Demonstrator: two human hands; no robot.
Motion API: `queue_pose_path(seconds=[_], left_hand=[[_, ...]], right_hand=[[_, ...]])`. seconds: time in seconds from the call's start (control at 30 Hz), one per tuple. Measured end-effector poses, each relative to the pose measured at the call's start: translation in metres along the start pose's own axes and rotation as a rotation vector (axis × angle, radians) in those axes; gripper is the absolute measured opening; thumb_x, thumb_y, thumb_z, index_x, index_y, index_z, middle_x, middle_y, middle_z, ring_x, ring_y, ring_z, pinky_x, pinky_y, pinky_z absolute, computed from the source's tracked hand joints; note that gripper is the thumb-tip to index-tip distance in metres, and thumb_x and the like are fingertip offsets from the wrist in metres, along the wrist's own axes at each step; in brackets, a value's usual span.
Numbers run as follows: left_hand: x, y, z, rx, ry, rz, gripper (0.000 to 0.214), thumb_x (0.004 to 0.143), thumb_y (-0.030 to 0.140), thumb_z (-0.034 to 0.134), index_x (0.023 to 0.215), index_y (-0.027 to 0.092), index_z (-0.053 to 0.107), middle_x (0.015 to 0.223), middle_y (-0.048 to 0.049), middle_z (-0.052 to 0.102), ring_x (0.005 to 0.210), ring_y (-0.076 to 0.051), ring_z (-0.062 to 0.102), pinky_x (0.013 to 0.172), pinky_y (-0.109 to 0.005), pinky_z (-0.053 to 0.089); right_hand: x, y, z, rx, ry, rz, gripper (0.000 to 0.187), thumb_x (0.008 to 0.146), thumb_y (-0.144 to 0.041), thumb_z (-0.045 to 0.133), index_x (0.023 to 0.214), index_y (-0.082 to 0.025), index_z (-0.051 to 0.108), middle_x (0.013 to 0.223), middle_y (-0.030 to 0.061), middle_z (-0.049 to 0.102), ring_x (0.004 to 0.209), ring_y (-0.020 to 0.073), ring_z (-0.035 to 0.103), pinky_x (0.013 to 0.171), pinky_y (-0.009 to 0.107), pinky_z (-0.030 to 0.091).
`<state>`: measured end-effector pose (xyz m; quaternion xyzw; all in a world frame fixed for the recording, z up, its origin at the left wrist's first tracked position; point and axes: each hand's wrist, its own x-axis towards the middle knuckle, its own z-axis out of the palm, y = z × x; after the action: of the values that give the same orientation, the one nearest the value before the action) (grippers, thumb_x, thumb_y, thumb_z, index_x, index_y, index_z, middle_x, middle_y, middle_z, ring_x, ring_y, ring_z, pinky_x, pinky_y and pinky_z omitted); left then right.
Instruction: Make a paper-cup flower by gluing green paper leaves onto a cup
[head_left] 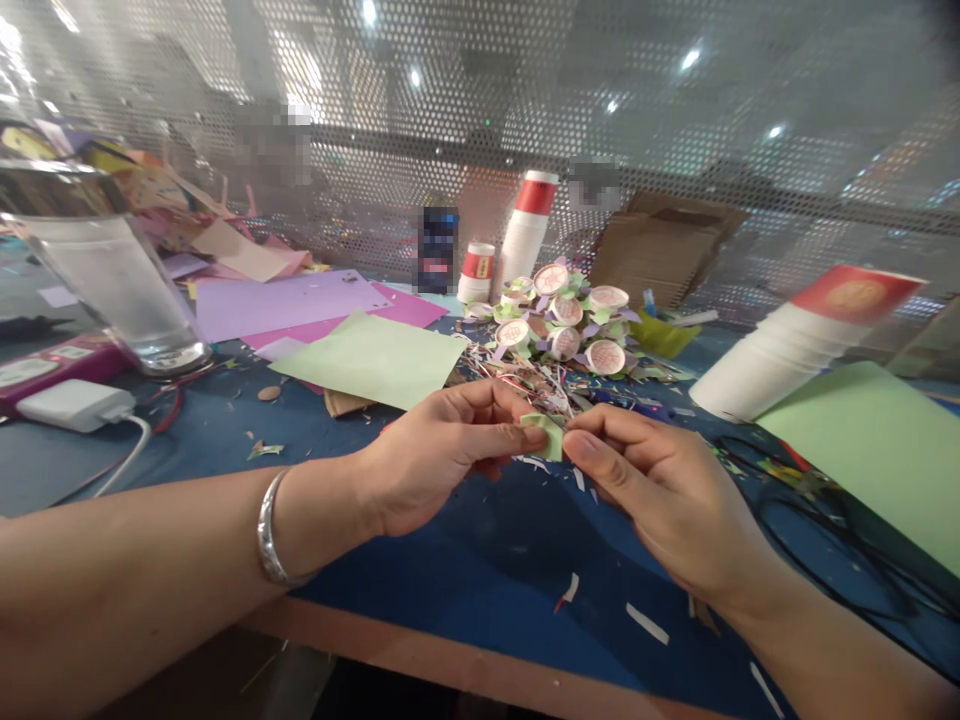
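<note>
Head view: we note a small pale-green paper piece (553, 438), thin, matte and flat-faced, above the blue tabletop (517, 560), between both hands. Our left hand (442, 450) pinches it, thumb over the face; our right hand's (664, 490) thumb and forefinger pinch its right edge. Its upper edge slopes down rightward; fingers cover the ends, so we cannot tell the long axis. Beyond: clustered round paper cups (566, 310).

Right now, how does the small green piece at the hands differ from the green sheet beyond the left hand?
The green piece is much smaller than the green sheet. The left hand pinches the green piece, while the green sheet lies partly over a magenta sheet. Both are pale green.
</note>
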<state>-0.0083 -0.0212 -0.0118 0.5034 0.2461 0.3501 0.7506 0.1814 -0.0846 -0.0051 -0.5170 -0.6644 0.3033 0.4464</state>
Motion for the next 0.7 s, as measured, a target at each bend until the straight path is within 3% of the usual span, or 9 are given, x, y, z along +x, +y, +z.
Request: queue_pose_path(seconds=[0.7], left_hand=[[0.0002,0.0001,0.0013,-0.025,-0.017,-0.035,0.025,0.072,0.022,0.088,0.072,0.015,0.063,0.070,0.0044,0.061,0.064,-0.007,0.049,0.058,-0.022,0.034]], right_hand=[[-0.0043,0.0045,-0.0003,0.013,-0.028,0.044,0.044,0.096,-0.060,0.062,0.075,-0.022,0.064,0.060,-0.0058,0.035,0.050,0.0092,0.025,0.042,0.027,0.017]])
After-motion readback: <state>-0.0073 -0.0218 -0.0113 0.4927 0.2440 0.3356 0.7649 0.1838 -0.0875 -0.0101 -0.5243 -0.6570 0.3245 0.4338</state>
